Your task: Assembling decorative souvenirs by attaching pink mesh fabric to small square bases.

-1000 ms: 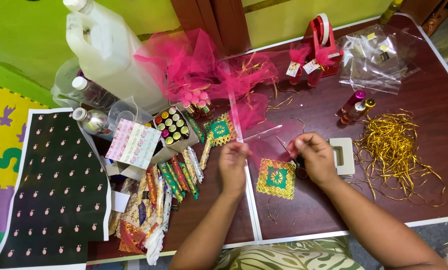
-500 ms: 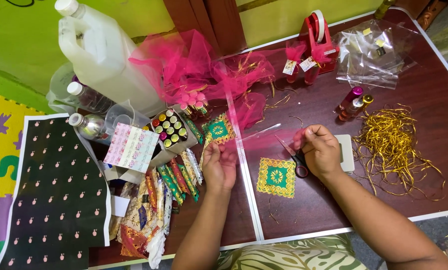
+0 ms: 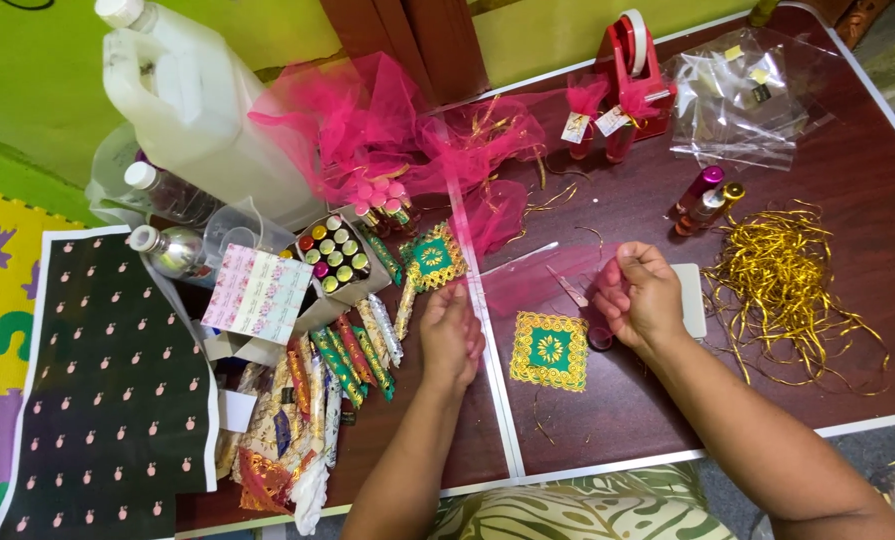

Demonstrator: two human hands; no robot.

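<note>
My left hand (image 3: 452, 335) rests on the dark red table (image 3: 827, 390), fingers curled and pinching the edge of a sheer pink net piece (image 3: 532, 282). The net stretches across to my right hand (image 3: 639, 295), which is closed around small scissors (image 3: 570, 292) whose blades point left over the net. A green and gold square patch (image 3: 549, 350) lies flat between and just below both hands. A second such patch (image 3: 432, 258) lies above my left hand.
Bunched pink net (image 3: 367, 130), a white jug (image 3: 192, 95), small bottles (image 3: 167, 250), a box of coloured vials (image 3: 332, 255) and trim packets (image 3: 342, 355) crowd the left. Gold ribbon shreds (image 3: 792, 285), clear bags (image 3: 737, 95), a red tape dispenser (image 3: 635, 60) sit right.
Both hands have lifted off the green and gold patch, which now lies fully uncovered. My right hand has shifted up and right, drawing the pink net taut.
</note>
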